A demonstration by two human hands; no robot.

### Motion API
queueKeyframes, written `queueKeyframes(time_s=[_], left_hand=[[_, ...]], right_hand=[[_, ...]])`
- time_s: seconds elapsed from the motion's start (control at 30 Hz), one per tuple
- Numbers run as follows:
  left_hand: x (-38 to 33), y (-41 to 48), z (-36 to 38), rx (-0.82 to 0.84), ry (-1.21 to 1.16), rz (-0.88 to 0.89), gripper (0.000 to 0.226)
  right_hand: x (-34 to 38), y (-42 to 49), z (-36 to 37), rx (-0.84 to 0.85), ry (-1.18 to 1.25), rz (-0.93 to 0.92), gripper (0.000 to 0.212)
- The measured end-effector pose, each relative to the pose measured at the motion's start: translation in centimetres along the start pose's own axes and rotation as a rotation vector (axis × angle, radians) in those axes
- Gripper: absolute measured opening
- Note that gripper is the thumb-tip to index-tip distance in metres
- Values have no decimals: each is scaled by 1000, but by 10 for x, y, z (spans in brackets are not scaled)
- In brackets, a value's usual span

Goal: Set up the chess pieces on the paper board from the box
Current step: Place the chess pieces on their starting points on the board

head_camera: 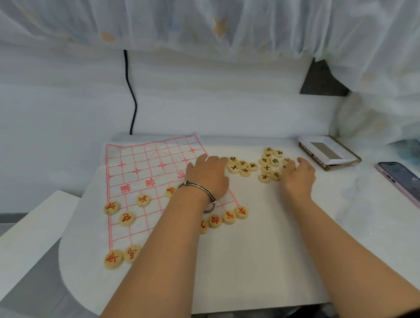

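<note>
Probably a home bedroom: sheer star-print netting (221,24) drapes above a small white table (257,253) holding a phone (410,187).

Both my forearms (160,253) are bare up to my left hand (208,177) and right hand (298,176). A thin, smooth, silver-coloured metal bangle (202,188) circles my left wrist, with a small knob on its upper side. A dark strip by my right elbow may be a sleeve edge; too little shows.
</note>
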State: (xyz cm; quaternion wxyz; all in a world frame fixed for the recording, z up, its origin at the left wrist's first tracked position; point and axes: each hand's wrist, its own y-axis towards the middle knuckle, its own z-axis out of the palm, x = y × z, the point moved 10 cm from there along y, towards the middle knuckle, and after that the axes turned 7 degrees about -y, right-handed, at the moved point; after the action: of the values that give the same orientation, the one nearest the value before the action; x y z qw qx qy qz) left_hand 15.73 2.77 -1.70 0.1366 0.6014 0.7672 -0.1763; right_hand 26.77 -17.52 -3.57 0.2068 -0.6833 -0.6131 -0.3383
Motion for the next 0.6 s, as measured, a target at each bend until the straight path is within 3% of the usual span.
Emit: queueKeyframes(time_s=[0.17, 0.3, 0.47, 0.6], left_hand=[[10, 10, -8, -65, -66, -119, 47], [3, 20, 2, -37, -66, -132, 46], [-5, 29, 12, 15, -39, -99, 48], [-9, 35, 19, 35, -44, -73, 50]], right_hand=[[11, 13, 23, 121, -10, -131, 50], [21, 13, 37, 90, -179, -220, 45], [20, 37, 40, 75, -172, -153, 51], [27, 55, 46, 129, -117, -167, 39]])
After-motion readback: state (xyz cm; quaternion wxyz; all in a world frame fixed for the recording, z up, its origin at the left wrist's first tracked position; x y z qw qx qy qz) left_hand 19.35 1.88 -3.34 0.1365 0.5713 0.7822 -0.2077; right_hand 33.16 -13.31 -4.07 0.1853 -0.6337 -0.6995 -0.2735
